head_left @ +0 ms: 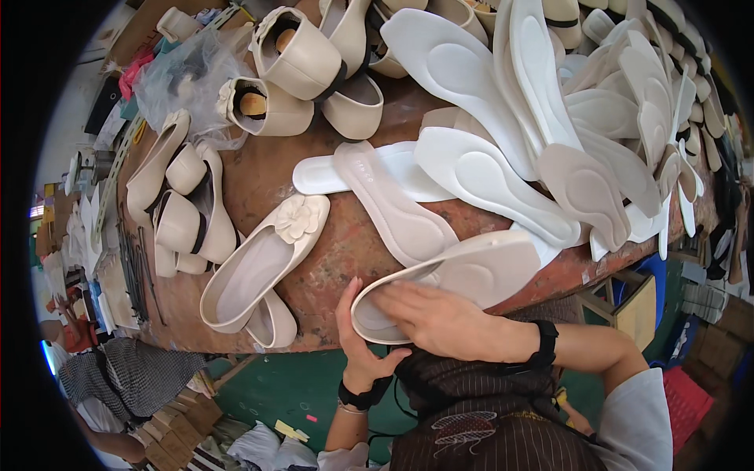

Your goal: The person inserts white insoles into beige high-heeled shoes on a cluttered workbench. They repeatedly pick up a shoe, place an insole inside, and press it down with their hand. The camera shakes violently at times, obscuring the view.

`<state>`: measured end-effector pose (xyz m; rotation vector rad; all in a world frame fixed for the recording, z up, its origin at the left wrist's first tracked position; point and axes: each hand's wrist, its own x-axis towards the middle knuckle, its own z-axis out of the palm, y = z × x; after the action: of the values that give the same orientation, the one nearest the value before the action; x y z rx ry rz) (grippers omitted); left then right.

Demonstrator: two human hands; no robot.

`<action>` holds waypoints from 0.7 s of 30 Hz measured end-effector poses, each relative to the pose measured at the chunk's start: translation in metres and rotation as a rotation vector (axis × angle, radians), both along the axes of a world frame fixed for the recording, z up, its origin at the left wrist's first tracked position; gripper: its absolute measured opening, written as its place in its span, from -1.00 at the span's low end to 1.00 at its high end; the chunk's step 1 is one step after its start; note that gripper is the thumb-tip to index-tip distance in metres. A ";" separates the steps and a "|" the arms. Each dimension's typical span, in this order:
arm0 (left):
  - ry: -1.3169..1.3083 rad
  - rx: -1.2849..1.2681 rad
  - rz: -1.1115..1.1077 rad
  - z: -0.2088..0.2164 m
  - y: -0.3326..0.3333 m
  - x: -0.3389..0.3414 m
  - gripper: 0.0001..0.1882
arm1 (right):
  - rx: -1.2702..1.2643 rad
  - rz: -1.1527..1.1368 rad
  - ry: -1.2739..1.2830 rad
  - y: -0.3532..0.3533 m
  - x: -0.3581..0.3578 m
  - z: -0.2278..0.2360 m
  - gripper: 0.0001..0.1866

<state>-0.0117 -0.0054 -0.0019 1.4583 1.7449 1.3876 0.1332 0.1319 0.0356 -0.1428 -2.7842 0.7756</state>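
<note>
In the head view, the left hand (363, 345) is curled around the heel end of a cream, low-cut shoe (459, 253) at lower centre, just past the table's near edge; its grip seems meant to brace the shoe from outside. The right hand (444, 320) has its fingers stretched flat inside that heel, gripping nothing that shows, apparently bearing down against the left. A beige insole with an oval pad (491, 276) seems to lie along the shoe, broad end rightward; how well it is seated cannot be told.

On the worn red-brown table (342, 255), a loose heap of white and beige padded insoles (542, 71) fills the upper right, probably for easy reach. A flower-trimmed cream shoe (263, 263) lies left of centre, perhaps kept apart from the cream shoes clustered (302, 67) at top centre.
</note>
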 end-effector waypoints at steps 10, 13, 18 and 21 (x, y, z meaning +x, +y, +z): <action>0.111 -0.012 0.136 0.005 0.010 0.007 -0.71 | 0.071 -0.091 -0.108 -0.017 0.011 0.003 -0.64; 0.069 -0.002 0.187 0.005 0.011 0.013 -0.73 | 0.191 -0.170 -0.169 -0.011 0.026 0.016 -0.67; 0.194 -0.112 0.104 0.025 0.014 0.033 -0.49 | -0.047 -0.176 -0.095 0.003 0.041 0.017 -0.64; 0.406 -0.186 -0.036 0.046 0.011 0.073 -0.19 | 0.310 -0.810 0.123 0.027 0.051 0.040 -0.62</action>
<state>0.0615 0.0059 0.0444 1.7422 2.0148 0.9231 0.1844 0.1589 0.0761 -1.0307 -2.3536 0.1398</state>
